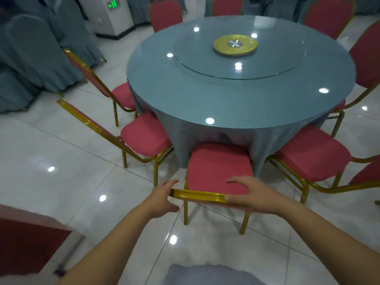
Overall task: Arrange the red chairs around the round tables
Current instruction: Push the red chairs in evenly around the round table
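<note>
- A red-cushioned chair with a gold metal frame (218,165) stands on the glossy white tiled floor (61,153). Its seat front is tucked against the hanging cloth at the near edge of the round table with a blue-grey cloth and glass top (185,95).
- The chair's gold top rail (199,196) runs left to right, roughly parallel to that near edge.
- The left hand (162,195) is clasped round the rail's left end and the right hand (253,194) round its right end, so the hands are held well apart.
- The seat lies directly beyond both hands, towards the table; neither hand is nearer.
- A push is judged to go straight ahead, between the neighbouring red chair at left (144,134) and the neighbouring red chair at right (312,153).
</note>
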`<state>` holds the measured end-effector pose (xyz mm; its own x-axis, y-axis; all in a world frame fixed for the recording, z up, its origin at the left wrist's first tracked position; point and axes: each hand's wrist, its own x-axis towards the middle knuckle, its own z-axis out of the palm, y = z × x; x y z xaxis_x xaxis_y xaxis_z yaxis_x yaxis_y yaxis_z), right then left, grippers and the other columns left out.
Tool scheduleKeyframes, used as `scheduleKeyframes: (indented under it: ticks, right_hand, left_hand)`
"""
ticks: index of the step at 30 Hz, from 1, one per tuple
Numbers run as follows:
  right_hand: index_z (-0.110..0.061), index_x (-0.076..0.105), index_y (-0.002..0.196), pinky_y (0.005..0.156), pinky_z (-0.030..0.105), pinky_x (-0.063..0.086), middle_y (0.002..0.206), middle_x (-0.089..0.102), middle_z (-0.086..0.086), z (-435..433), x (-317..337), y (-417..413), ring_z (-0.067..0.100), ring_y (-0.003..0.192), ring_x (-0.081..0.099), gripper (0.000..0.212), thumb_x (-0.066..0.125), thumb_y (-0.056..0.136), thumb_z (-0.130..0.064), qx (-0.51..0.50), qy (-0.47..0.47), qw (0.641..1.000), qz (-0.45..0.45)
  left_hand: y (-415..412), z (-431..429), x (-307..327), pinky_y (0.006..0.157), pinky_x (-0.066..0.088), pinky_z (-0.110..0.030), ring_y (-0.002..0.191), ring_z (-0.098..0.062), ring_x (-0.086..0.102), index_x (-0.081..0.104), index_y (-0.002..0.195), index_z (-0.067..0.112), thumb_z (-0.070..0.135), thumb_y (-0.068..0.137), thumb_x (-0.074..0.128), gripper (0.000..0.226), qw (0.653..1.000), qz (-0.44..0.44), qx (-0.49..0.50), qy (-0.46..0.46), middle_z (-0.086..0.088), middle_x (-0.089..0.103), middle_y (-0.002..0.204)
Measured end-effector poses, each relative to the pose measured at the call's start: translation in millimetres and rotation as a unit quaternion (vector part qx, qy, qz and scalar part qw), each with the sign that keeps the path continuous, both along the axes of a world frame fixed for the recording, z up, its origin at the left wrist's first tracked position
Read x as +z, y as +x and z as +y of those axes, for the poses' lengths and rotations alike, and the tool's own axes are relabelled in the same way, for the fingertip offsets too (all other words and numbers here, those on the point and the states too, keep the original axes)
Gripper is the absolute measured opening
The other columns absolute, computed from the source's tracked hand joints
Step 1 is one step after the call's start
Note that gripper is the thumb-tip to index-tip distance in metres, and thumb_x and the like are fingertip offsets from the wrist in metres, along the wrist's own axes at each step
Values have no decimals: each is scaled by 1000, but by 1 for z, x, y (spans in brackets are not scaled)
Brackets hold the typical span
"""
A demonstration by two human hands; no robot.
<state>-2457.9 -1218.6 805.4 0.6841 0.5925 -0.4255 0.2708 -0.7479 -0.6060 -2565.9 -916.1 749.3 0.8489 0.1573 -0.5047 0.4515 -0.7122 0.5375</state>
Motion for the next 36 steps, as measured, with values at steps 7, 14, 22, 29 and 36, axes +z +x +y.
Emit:
scheduleKeyframes:
  ticks: [7,14,22,29,36]
  right_hand:
    - [-36,59,128,99,29,43,127,59,-7,128,7,11,10,119,54,46,73,85,-44,20,140,990,21]
    - [-29,57,132,106,34,42,128,58,-3,252,-3,18,14,122,53,50,75,85,-25,51,161,984,50]
    - [-39,54,134,93,28,47,123,57,-11,441,1,35,11,116,55,56,74,82,-31,-12,195,980,34]
    - [-51,48,130,96,37,51,113,57,-22,577,20,30,0,108,56,61,72,75,-39,-86,218,971,52]
    - [-40,47,135,96,30,42,126,54,-13,670,9,38,9,116,51,57,71,85,-29,-113,175,978,-25]
  left_hand:
    - [-67,61,28,113,36,-36,139,-12,32,23,148,52,51,77,78,90,980,-113,148,-64,14,23,157]
    - [-84,161,40,110,37,-34,136,-9,37,29,144,54,54,83,71,74,945,-160,279,-64,12,33,154]
    - [-66,342,39,106,41,-36,138,-16,38,27,146,52,46,85,72,76,931,-174,312,-78,7,35,153]
    - [-33,501,67,104,37,-30,138,-13,36,27,144,54,39,82,75,80,943,-186,265,-78,8,33,154]
    - [60,615,72,100,40,-31,135,-17,40,34,146,42,23,79,78,83,952,-196,232,-31,2,40,148]
